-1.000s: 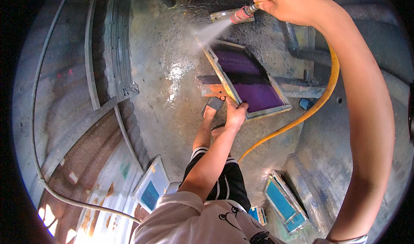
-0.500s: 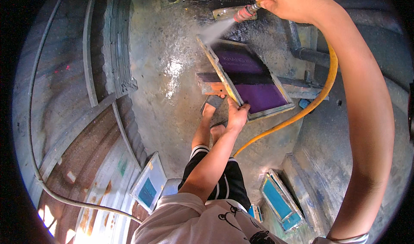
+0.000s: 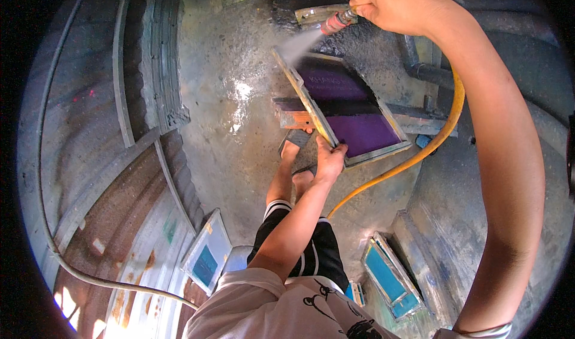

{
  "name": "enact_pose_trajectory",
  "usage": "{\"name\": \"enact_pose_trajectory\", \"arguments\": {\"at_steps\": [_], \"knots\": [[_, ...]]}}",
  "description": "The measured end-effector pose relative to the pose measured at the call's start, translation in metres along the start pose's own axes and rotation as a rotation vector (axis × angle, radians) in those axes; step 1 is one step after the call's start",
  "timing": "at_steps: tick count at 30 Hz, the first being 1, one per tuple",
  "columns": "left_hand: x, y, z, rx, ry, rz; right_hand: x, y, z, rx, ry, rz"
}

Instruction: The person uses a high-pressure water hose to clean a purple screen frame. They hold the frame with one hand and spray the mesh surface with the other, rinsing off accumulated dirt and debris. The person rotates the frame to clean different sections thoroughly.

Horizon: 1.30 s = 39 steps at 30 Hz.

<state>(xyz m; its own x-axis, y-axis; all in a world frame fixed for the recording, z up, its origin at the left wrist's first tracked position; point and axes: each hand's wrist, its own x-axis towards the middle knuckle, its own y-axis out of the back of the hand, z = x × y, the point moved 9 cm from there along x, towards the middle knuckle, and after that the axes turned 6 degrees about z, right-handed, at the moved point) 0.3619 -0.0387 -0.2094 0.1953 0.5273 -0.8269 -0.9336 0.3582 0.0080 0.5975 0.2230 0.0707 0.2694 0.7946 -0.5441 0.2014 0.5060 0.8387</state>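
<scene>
While the left hand has its fingers wrapped on the near-left corner of the screen, apparently to steady it, the right hand grips the nozzle up beyond the far edge, so the spray slants onto the far-left corner. The screen lies tilted above a plank, which seems to prop it. The hose bows out rightward, likely to clear the screen.

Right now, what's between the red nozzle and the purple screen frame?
A white fan of spray, running from the nozzle to the upper-left corner of the frame; the head view shows it.
</scene>
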Motion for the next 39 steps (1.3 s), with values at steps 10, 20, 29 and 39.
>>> {"name": "enact_pose_trajectory", "arguments": {"at_steps": [10,20,29,39], "knots": [[0.007,-0.005,-0.002,-0.039,-0.116,-0.024,0.003,0.000,-0.002,0.021,0.056,0.038],[0.016,-0.002,-0.030,-0.065,-0.129,-0.010,0.011,-0.010,0.013,0.040,0.094,0.042],[-0.009,-0.004,0.007,0.063,0.027,0.004,0.015,-0.030,0.028,0.024,0.046,0.007],[0.006,-0.002,-0.012,-0.031,-0.116,0.016,0.003,-0.021,0.008,0.124,0.110,0.019]]}}
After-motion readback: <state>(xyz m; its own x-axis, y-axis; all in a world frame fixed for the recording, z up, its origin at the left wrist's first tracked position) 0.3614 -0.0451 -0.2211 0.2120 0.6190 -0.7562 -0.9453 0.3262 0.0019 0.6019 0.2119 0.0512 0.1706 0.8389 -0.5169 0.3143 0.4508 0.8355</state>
